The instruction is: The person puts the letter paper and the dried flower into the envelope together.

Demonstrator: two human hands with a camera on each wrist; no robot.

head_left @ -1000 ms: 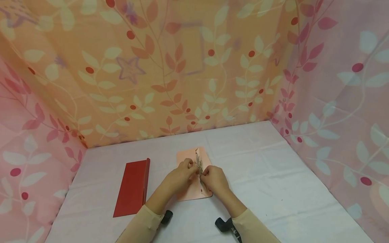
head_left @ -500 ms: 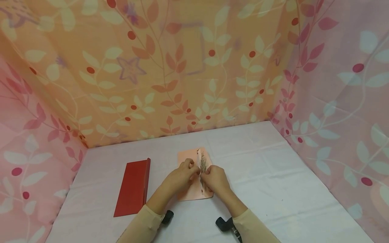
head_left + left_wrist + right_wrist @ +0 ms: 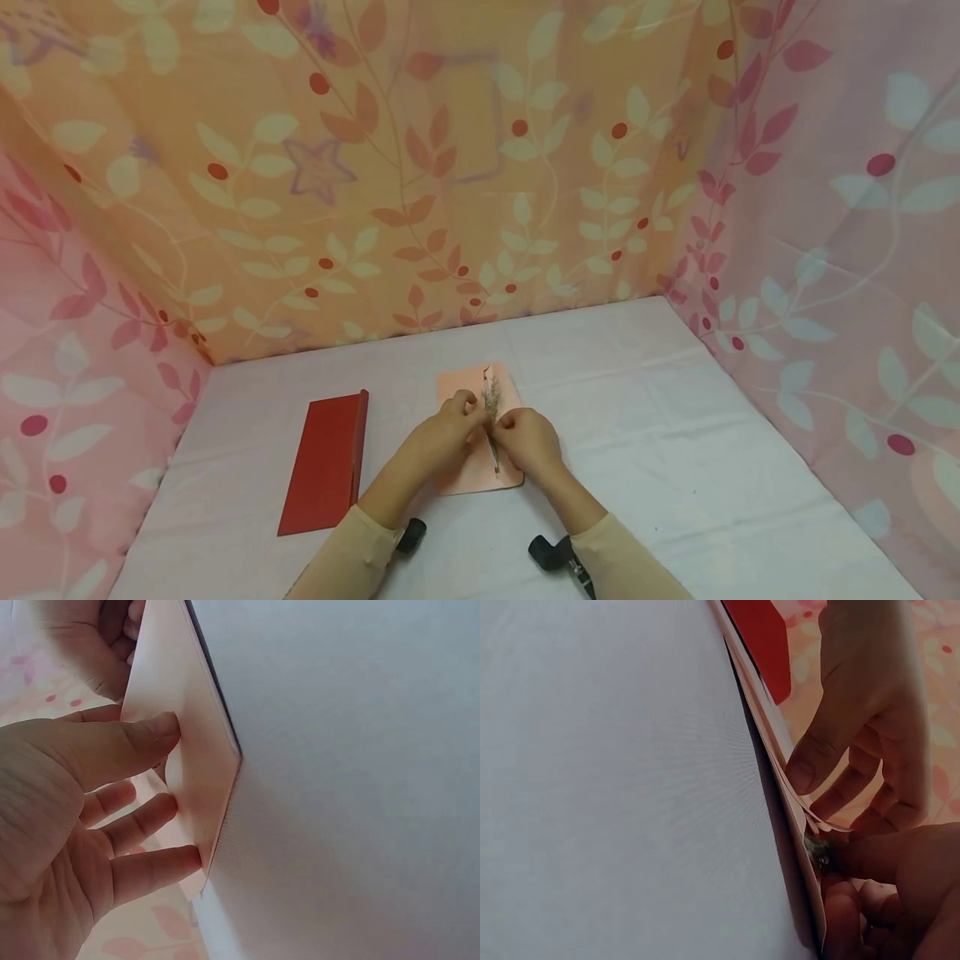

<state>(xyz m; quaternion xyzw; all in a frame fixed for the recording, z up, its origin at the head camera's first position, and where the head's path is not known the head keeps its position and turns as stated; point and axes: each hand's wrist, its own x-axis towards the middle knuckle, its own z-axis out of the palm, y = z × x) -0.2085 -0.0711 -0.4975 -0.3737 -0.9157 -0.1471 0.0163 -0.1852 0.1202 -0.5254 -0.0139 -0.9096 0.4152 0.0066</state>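
A peach-pink booklet or folded card (image 3: 459,479) lies on the white cloth, a slit or fold running down its middle. A dried plant sprig (image 3: 492,398) lies along that line. My right hand (image 3: 531,437) pinches the sprig low on its stem with thumb and fingers; the right wrist view shows a bit of the sprig (image 3: 817,849) at those fingertips. My left hand (image 3: 444,437) rests on the left half. In the left wrist view its thumb (image 3: 154,739) and spread fingertips touch the pink sheet. Several thin layers show at the sheet's edge in the right wrist view.
A flat red folder or case (image 3: 322,467) with a raised right edge lies left of the hands. The white cloth (image 3: 637,400) covers the table, ending at patterned curtains (image 3: 465,208) behind and on both sides. Black wrist cameras (image 3: 551,552) sit under the sleeves.
The sprig's top has swung from the right half back left toward the middle line. The right hand keeps its pinch and shifts only slightly. The left hand stays put.
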